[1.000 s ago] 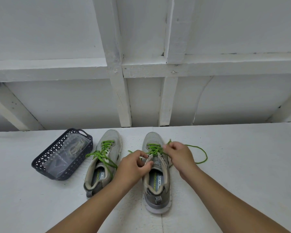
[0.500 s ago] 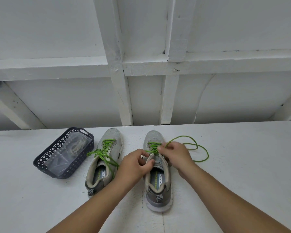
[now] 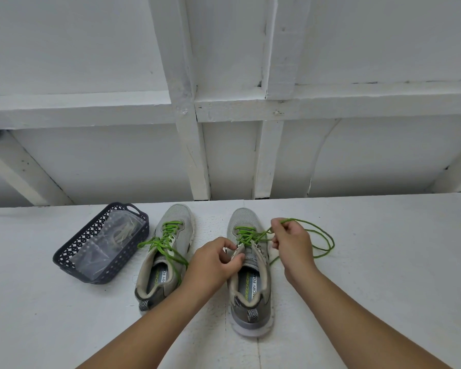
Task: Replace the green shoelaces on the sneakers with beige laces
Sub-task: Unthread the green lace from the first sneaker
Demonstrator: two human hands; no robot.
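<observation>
While the left hand [image 3: 215, 265] pinches the tongue of the right sneaker [image 3: 250, 278], the right hand [image 3: 290, 245] grips its green lace [image 3: 322, 237], looped beyond the knuckles. Second sneaker [image 3: 165, 257] left of both hands; basket [image 3: 101, 242] further left.

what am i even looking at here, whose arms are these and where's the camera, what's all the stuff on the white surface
There is no machine here: the arms belong to a person, filmed by a wide-angle camera worn on their head, looking forward and down. On the white table stand two grey mesh sneakers side by side, toes pointing away. The left sneaker keeps its green lace threaded. On the right sneaker, the left hand pinches the edge by the tongue, while the right hand grips the loosened green lace, which loops out onto the table. To the left sits a dark perforated plastic basket holding a clear plastic bag with pale laces inside.
</observation>
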